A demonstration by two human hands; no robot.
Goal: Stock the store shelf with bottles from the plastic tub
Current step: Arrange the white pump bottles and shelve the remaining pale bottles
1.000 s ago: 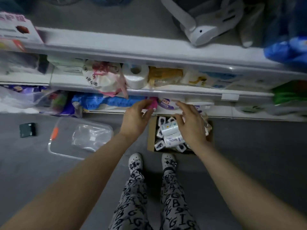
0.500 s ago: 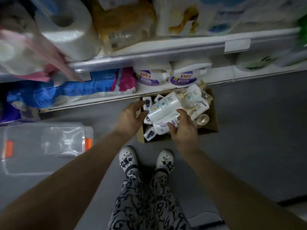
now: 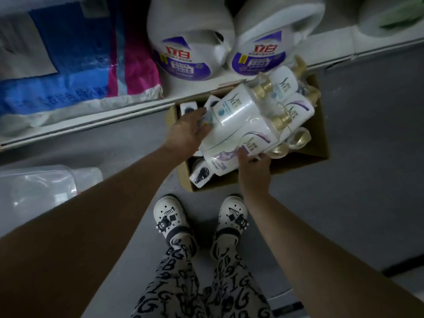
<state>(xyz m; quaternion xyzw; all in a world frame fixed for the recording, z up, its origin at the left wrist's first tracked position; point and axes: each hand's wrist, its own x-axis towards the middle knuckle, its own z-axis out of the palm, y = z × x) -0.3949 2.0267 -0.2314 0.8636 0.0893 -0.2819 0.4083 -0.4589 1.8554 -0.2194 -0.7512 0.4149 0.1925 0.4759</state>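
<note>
Fingers of both hands close around white gold-pump plastic bottles (image 3: 243, 111) at frame centre: left hand (image 3: 185, 134) at the bases, right hand (image 3: 253, 166) below; necks point upper right.

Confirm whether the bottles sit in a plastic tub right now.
No, the bottles lie in a cardboard box; the plastic tub sits apart.

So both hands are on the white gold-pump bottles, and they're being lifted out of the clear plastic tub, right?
Not quite. In the head view both the left hand and the right hand are on the white gold-pump bottles, but these sit over a cardboard box, not the clear plastic tub, which lies apart on the floor to the left.
</note>
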